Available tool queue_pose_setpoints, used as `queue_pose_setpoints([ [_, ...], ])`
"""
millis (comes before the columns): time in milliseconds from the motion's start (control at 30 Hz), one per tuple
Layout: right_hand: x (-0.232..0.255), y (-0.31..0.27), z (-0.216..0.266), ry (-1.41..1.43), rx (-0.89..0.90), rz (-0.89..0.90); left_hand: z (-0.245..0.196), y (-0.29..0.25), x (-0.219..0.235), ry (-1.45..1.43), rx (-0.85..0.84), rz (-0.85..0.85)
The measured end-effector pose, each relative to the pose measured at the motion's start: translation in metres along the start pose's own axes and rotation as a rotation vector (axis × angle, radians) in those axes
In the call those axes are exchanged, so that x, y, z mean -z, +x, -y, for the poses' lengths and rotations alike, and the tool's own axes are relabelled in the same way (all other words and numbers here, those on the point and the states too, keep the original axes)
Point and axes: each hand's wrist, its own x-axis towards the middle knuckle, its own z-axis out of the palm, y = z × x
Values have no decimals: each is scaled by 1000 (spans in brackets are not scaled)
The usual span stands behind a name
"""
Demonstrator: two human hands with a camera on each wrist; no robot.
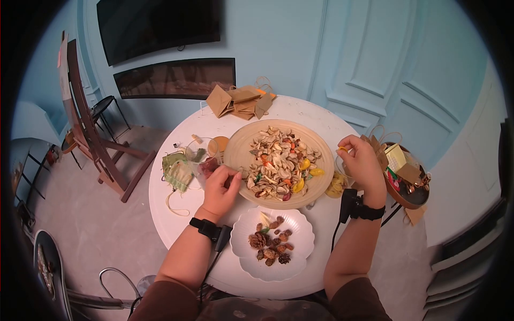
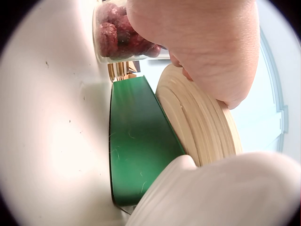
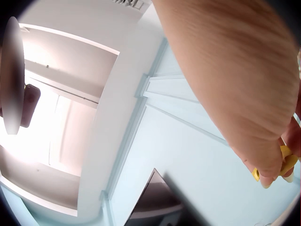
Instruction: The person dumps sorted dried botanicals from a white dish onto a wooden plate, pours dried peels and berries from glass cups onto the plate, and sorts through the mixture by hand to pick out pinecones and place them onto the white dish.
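My right hand (image 1: 360, 160) is raised over the right rim of a round wooden plate (image 1: 235, 150), pinching a curled yellow dried piece (image 3: 288, 160) between thumb and fingers. Pale dried slices (image 1: 273, 160) heap the plate, with orange, green and yellow bits among them. At the plate's left rim, my left hand (image 1: 222, 190) is loosely bent beside a clear glass jar (image 1: 204, 156) of dark red dried pieces (image 2: 117, 33); its fingertips are partly hidden. Nearer my body, a white scalloped dish (image 1: 241, 243) holds pinecones and brown dried pieces (image 1: 270, 247).
Yellow dried pieces (image 1: 336, 184) lie below my right hand. A green mesh pouch (image 1: 178, 171) sits left of the jar. Paper bags (image 1: 241, 101) stand at the table's back. A green box (image 2: 141, 141) stands beside the plate. A laden side stand (image 1: 409, 198) is at right.
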Motion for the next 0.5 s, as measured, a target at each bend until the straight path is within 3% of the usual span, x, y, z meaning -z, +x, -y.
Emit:
queue_pose_setpoints([
  [133,9,-1,-29,-25,-32,-54,-1,0,-1,-2,19,-2],
  [333,18,-9,-21,-30,-76,-47,1,0,-1,26,-15,-16],
  [433,10,-6,-13,5,-47,28,3,-1,-2,16,3,-15],
  [500,2,-6,2,-9,-123,205,2,0,-2,20,-10,-17],
])
